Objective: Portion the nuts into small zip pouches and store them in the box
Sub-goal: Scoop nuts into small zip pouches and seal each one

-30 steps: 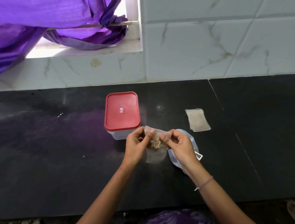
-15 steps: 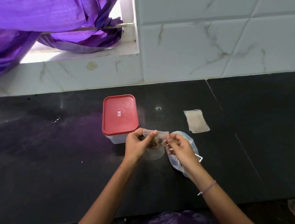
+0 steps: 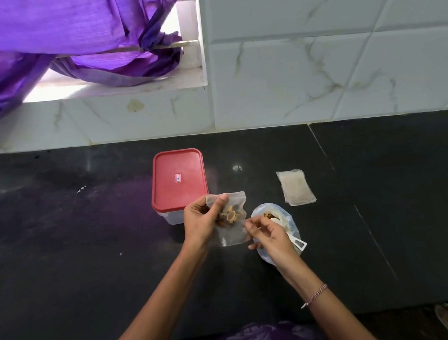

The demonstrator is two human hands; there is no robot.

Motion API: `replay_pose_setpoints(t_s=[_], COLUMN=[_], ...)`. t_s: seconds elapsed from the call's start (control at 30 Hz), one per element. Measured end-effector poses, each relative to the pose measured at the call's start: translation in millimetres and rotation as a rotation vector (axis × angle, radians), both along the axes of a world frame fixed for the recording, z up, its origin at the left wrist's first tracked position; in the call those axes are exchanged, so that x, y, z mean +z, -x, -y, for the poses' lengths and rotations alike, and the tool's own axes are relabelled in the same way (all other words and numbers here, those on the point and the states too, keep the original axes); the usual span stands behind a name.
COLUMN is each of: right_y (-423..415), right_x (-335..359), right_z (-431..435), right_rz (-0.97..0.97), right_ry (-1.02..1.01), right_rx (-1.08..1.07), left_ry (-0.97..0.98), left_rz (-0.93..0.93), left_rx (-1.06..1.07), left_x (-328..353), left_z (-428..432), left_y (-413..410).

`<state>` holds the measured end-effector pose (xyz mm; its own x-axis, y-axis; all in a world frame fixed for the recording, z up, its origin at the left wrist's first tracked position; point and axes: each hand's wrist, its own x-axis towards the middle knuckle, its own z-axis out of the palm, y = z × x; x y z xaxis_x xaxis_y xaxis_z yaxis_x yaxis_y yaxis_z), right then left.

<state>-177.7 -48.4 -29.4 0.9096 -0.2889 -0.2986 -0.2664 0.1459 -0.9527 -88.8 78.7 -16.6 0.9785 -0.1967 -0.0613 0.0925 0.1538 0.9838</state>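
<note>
A person stood at a black counter (image 3: 90,263), both bare forearms reaching in from the bottom edge. The left hand (image 3: 201,222) gripped a small clear zip pouch (image 3: 232,237) near its top, thumb across the front, holding it above the counter with a small cluster of nuts (image 3: 231,215) inside. The right hand (image 3: 273,237) hung just beside the pouch's lower right edge with fingers loosely curled; whether it touched or pinched the plastic could not be told. Directly beneath that hand lay an open plastic bag (image 3: 283,213) of nuts with a white scoop (image 3: 301,244) poking out. The box (image 3: 178,179), with its red lid on, sat just behind the left hand, and a stack of empty pouches (image 3: 296,188) lay apart to the right. It could not be seen whether the pouch's zip was pressed closed, so tipping it towards the box might have spilled nuts onto the counter. The right wrist, so close over the open bag, might have knocked it or flicked the scoop. The lid also had to come off first, and doing that one-handed risked sliding the box.
</note>
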Motion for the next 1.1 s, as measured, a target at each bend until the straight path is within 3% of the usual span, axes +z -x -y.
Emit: replay_pose_setpoints(t_s=[0.2,0.33,0.5,0.67,0.83,0.97,1.1], right_y=[-2.1,-3.5,-5.7,-4.7,-3.5,-3.4,-10.2], right_x=[0.4,2.2,0.8,-2.0,-2.0,-1.1,10.7], right_z=[-4.6,-11.2,-17.2,-25.4,-26.4,-22.5,-12.9], right_rz=[0.099,0.147,0.157,0.114,0.058,0.020,0.070], right_ry=[0.070,-0.117,-0.410,-0.276,-0.362,-0.246,-0.241], right_rx=[-0.151,-0.274,-0.161,-0.090,-0.035,0.065,-0.049], left_ry=[-0.002,0.014,0.051,0.071,0.065,0.056,-0.020], left_rz=[0.030,0.040,0.051,0.082,0.092,0.107,0.134], left_rx=[0.023,0.068,0.090,0.091,0.121,0.109,0.035], left_x=[2.0,-1.3,1.6,3.2,1.3,3.6,3.1], left_z=[1.3,8.0,12.1,12.7,11.2,8.8,2.6], left_y=[-0.1,3.0,0.8,2.0,3.5,3.1,1.6])
